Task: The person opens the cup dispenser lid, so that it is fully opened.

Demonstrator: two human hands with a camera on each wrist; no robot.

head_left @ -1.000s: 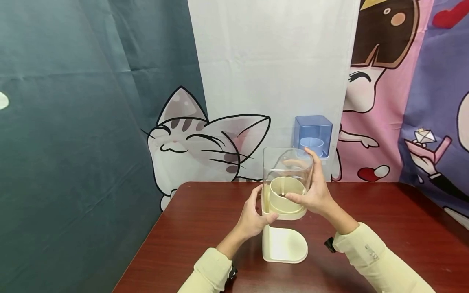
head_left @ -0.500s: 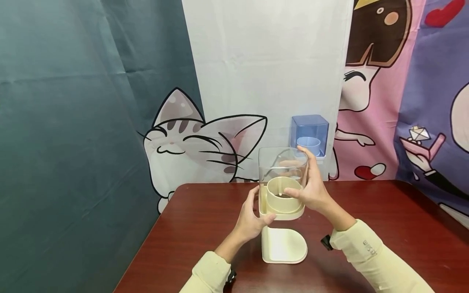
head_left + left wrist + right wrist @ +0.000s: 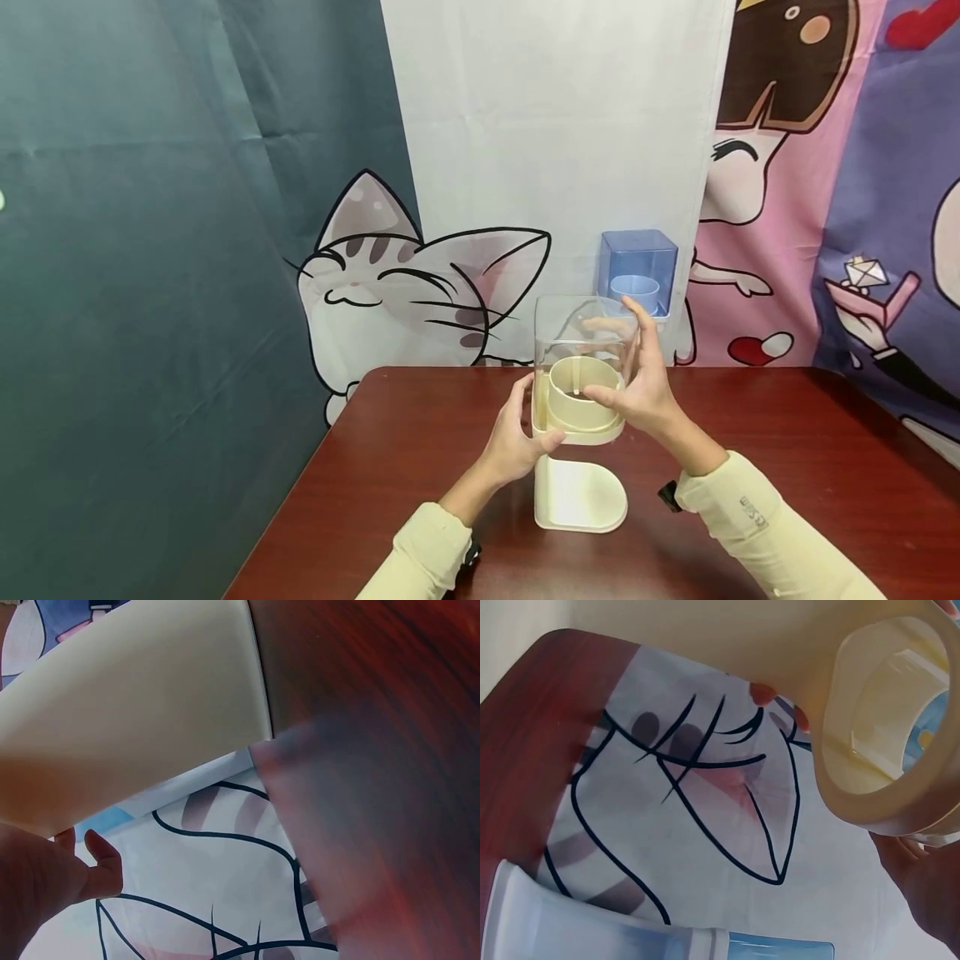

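My left hand [image 3: 513, 437] grips the lower left side of a clear-walled container [image 3: 581, 436] with a cream bottom. On the right, my other hand [image 3: 647, 396] holds its wall, fingers behind and thumb in front. A cream ring [image 3: 581, 412] sits inside the container. Below stands a cream tray-like foot [image 3: 588, 496] on the table; from above I cannot tell whether the two parts join. The left wrist view is largely filled by a smooth cream panel [image 3: 135, 712]. In the right wrist view, the cream part's round opening [image 3: 829, 750] shows from below.
A similar blue see-through container [image 3: 637, 250] with a ring inside stands behind, to the right. Its pale stand [image 3: 592, 922] shows low in the right wrist view. All this is on a dark red wooden table [image 3: 390, 467], with printed curtains [image 3: 480, 125] behind.
The camera view shifts slightly. Both hands keep their grip on the container, which stays in about the same place over the cream foot.
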